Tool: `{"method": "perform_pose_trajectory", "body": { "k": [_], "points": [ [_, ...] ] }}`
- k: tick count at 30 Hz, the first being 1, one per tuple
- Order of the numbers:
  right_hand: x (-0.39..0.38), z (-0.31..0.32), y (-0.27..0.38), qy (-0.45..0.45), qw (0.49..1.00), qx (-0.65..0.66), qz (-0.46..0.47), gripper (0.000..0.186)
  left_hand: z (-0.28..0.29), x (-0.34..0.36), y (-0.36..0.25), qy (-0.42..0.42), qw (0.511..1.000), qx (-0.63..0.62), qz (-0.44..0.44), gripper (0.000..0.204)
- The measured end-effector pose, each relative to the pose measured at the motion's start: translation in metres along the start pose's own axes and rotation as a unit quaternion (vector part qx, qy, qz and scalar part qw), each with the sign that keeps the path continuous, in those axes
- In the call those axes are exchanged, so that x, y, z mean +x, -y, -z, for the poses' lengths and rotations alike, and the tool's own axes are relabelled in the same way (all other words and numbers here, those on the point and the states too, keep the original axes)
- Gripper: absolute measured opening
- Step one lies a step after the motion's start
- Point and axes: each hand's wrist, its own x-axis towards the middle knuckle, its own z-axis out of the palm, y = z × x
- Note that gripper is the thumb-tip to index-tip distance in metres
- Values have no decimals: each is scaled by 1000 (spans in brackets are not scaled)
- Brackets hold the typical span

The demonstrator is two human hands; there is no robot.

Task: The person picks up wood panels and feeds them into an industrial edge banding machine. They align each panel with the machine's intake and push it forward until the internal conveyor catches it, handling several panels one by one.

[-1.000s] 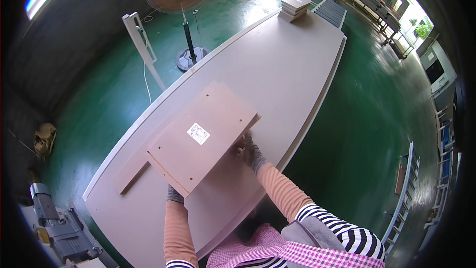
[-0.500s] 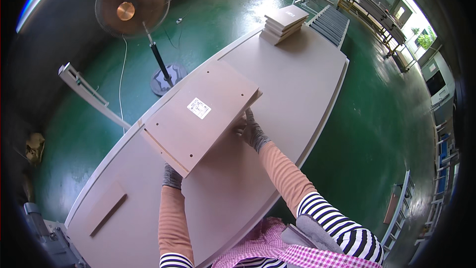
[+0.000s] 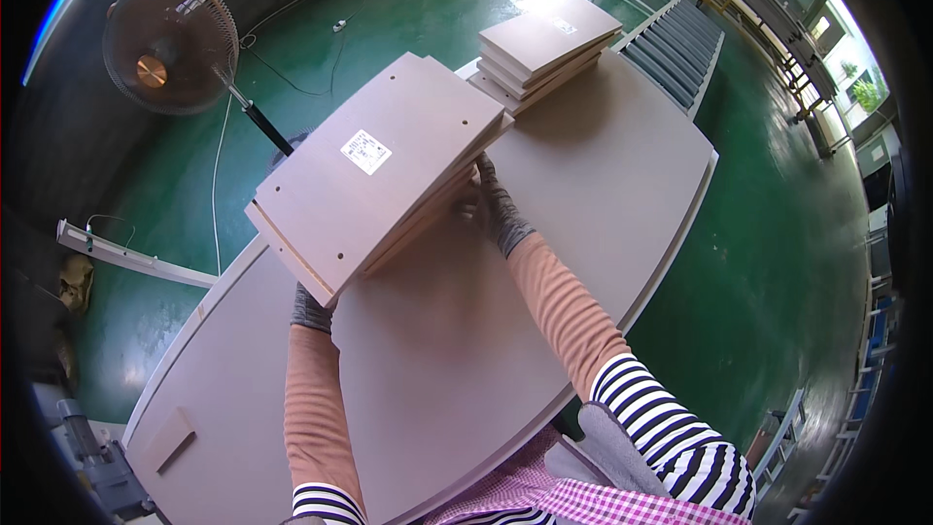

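Observation:
A stack of flat beige panels (image 3: pixel 413 170) is held between my two hands over the table. Its top panel carries a white label (image 3: pixel 366 152) and small round holes near the corners. My left hand (image 3: pixel 311 309), in a grey glove, grips the near left corner; its fingers are hidden under the panels. At the right end, my right hand (image 3: pixel 499 206), gloved too, holds the side of the stack, thumb up along the edge and fingers partly in shadow. Whether the stack touches the table cannot be made out. A second stack of similar panels (image 3: pixel 550 34) lies just beyond.
The pale table (image 3: pixel 622 194) has a curved look. A roller conveyor (image 3: pixel 673 53) adjoins its far end. A small beige strip (image 3: pixel 170 439) lies on the near left part. Past the left edge stand a fan (image 3: pixel 170 44) and a white metal arm (image 3: pixel 136 255).
Both hands have carried the held panels away from me, closer to the far stack. More layers under the top panel now show. My view has shifted as well.

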Motion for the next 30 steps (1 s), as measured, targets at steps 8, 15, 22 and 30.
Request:
{"method": "perform_pose_trajectory", "body": {
  "k": [8,15,22,30],
  "points": [
    [30,12,64,-67,997,32,-4,99,-56,65,-12,-23,974,223,41,82],
    [35,20,80,-33,998,34,46,98,-58,84,-13,16,834,548,-58,90],
    [16,29,58,47,997,-2,67,95,-48,68,13,6,987,-148,67,29],
    [-165,-19,-191,82,963,-159,200,62,-37,-271,5,-136,929,-340,44,82]
  ]
}}
